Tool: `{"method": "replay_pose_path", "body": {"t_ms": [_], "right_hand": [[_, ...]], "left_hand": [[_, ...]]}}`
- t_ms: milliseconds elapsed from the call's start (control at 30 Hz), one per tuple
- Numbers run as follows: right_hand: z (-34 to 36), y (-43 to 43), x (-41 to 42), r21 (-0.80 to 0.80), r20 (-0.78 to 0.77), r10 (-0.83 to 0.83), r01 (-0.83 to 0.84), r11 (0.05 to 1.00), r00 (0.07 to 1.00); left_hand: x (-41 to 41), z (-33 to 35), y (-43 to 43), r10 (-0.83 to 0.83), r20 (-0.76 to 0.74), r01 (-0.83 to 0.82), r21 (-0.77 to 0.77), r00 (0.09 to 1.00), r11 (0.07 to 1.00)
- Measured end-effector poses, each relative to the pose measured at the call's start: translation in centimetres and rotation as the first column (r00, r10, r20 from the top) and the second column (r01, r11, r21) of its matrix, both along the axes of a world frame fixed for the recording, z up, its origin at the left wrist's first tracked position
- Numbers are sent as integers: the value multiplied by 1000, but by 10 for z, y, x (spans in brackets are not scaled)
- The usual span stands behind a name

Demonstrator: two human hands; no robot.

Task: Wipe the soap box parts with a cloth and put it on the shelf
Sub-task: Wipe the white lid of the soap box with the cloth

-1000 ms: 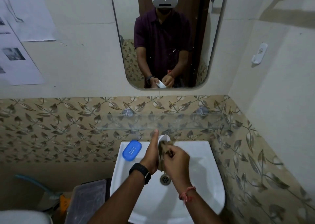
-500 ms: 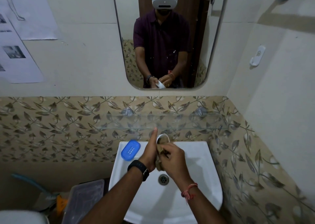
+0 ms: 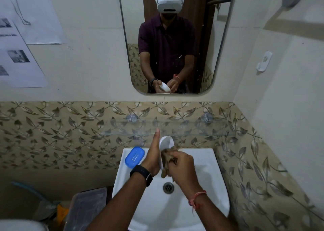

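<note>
No legible text, brand or number found. Printed lines on the wall sheets (image 3: 22,72) are blurred (photos only discernible); marking on the mirrored headset (image 3: 169,1) is too small to read.

glossy white basin (image 3: 206,162) | clear glass shelf (image 3: 184,128) | smooth blue plastic lid (image 3: 134,157) | rough brown cloth (image 3: 167,158)

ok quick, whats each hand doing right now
left hand: holds the white soap box part, thumb straight up beside it.
right hand: grips the brown cloth, pressed against that part.
</note>
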State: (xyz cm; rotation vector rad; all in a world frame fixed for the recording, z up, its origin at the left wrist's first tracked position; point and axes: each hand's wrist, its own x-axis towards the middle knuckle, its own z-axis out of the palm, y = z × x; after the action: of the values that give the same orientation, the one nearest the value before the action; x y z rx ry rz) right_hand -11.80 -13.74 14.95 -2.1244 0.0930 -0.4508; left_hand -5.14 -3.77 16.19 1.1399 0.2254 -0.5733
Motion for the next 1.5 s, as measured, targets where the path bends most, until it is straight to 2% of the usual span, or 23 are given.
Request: {"method": "replay_pose_path", "body": {"t_ms": [67,133,200,300,400,467,533,600,667,700,733,833,900,967,1033,1133,1200,1267,1333,1500], "right_hand": [[4,6,6,62,93,-155,149,987,984],[10,11,11,140,118,-162,145,980,980],[11,8,10,136,102,9,-23,990,995],[9,-5,1,-13,-40,341,-342,940,939],[14,-22,0,-134,-201,471,-500,856,859],[20,-37,4,-99,-266,469,-508,856,842],[25,-56,7,37,-264,412,-418,908,872],[31,-71,5,313,-197,326,-256,914,925],[34,-78,2,584,-121,240,-127,802,963],[34,-77,1,647,-87,197,-95,756,977],[33,-73,1,652,-64,150,-72,755,987],[20,-45,0,450,-14,19,-11,893,1000],[9,-24,-8,222,57,60,-71,972,997],[-3,-10,-15,-27,103,143,-141,990,984],[-11,-7,-18,-146,118,231,-213,966,966],[-6,-18,-18,-150,-9,372,-369,917,928],[0,-28,-15,-235,-122,453,-469,851,883],[7,-38,-11,-397,-229,483,-534,746,845],[11,-43,-6,-502,-256,442,-509,699,860],[7,-25,-11,-542,-219,376,-433,720,900]], "left_hand": [[-3,-3,-4,-31,15,31,-6,999,1000],[-7,-6,-6,-49,41,49,-9,998,999],[-8,-5,-1,-54,41,54,4,998,999],[-2,-2,10,-18,3,18,9,1000,1000],[-2,-2,11,29,8,-29,53,1000,998],[-5,-4,12,14,-48,-13,23,999,1000],[-7,-7,16,-20,-101,15,-43,995,999],[-6,-12,22,-30,-115,17,-113,993,993],[-4,-18,25,-23,-106,8,-142,994,990],[-4,-20,25,-12,-105,-3,-144,994,990],[-5,-22,25,-6,-122,-13,-153,993,988],[-9,-22,16,-23,-149,-2,-167,989,986],[-12,-19,8,-50,-100,36,-131,994,991],[-13,-18,3,-59,-95,46,-136,994,990],[-11,-17,4,-29,-97,19,-110,995,994],[-6,-16,10,35,-71,-37,-28,997,999],[-6,-13,11,73,-67,-71,36,995,997],[-6,-7,11,86,-40,-83,81,995,993],[-7,0,9,83,-23,-81,95,996,992],[-7,5,4,116,4,-116,98,993,988]]}}
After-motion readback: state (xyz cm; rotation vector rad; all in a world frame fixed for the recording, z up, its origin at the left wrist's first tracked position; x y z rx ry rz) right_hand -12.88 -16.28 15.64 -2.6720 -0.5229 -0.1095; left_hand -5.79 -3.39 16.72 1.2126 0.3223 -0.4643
